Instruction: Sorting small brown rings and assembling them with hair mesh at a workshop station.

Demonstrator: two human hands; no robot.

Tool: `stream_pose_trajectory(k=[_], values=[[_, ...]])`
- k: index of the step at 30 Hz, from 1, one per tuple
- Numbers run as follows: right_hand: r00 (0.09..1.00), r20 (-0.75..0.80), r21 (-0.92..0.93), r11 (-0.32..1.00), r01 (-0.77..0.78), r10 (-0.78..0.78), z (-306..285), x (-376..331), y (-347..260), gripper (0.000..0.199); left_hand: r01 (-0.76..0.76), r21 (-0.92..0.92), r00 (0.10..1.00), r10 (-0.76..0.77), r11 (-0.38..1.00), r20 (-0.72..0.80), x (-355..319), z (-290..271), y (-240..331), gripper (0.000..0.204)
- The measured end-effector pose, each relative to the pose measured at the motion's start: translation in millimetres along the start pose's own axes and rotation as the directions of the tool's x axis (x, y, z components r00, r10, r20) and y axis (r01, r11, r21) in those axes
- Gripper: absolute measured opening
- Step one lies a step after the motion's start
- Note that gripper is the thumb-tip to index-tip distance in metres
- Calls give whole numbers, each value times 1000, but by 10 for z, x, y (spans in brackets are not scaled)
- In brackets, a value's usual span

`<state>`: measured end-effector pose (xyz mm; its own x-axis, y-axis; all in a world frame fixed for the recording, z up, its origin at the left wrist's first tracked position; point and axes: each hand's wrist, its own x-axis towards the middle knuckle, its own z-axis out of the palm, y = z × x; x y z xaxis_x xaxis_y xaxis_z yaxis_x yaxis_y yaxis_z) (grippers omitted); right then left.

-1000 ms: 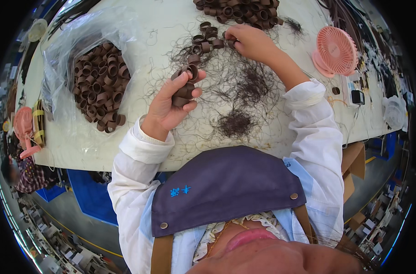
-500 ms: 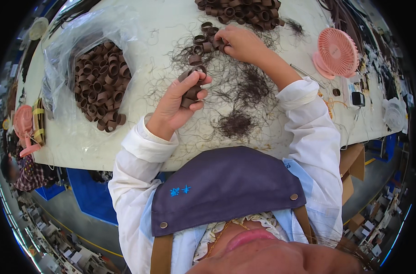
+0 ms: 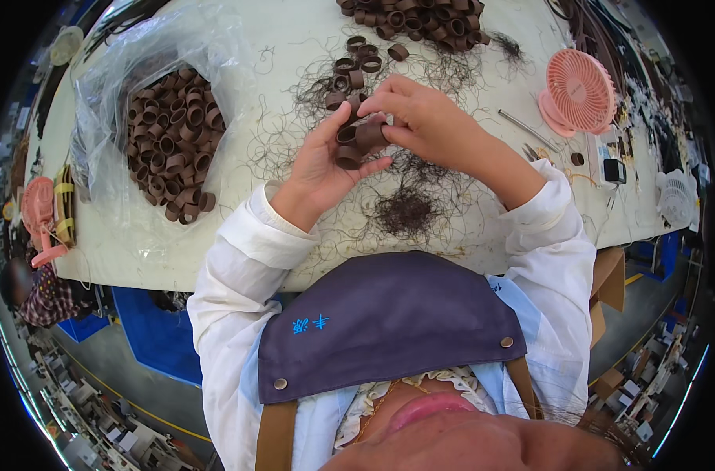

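Note:
Several brown rings (image 3: 347, 157), like short strap loops, rest in my left hand (image 3: 314, 177), thumb up and fingers curled beneath them. My right hand (image 3: 432, 118) meets it from the right and pinches another brown ring (image 3: 371, 135) against the group. Just beyond both hands, a few loose rings (image 3: 344, 66) lie on the table among scattered dark threads. Farther back sits a heap of the same rings (image 3: 444, 20). To the left, a clear plastic bag (image 3: 98, 133) lies open, full of more rings (image 3: 169, 149).
A clump of dark threads (image 3: 404, 212) lies near the table's front edge. At the right are a pink fan (image 3: 579, 90), a thin metal rod (image 3: 522, 125) and a small black-and-white box (image 3: 614, 170). Another pink fan (image 3: 37, 212) stands far left, above a blue bin (image 3: 149, 337).
My right hand has come back from the loose rings to my left hand, bringing a ring. My left hand has moved slightly right and opened a little around its rings.

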<state>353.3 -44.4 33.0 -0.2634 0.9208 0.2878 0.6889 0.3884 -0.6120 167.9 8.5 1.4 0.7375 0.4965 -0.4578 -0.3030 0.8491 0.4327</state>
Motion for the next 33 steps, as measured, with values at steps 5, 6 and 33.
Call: stream_pose_trajectory(k=[5, 6, 33], values=[[997, 66, 44, 998, 39, -42, 14, -32, -138, 30, 45, 26, 999, -44, 999, -27, 29, -136, -37, 30], [997, 80, 131, 991, 9, -20, -14, -2, -117, 27, 56, -36, 998, -57, 998, -26, 28, -177, -22, 27], [929, 16, -138, 921, -365, 371, -101, 474, 899, 30, -49, -15, 999, 49, 999, -3, -151, -319, 154, 18]])
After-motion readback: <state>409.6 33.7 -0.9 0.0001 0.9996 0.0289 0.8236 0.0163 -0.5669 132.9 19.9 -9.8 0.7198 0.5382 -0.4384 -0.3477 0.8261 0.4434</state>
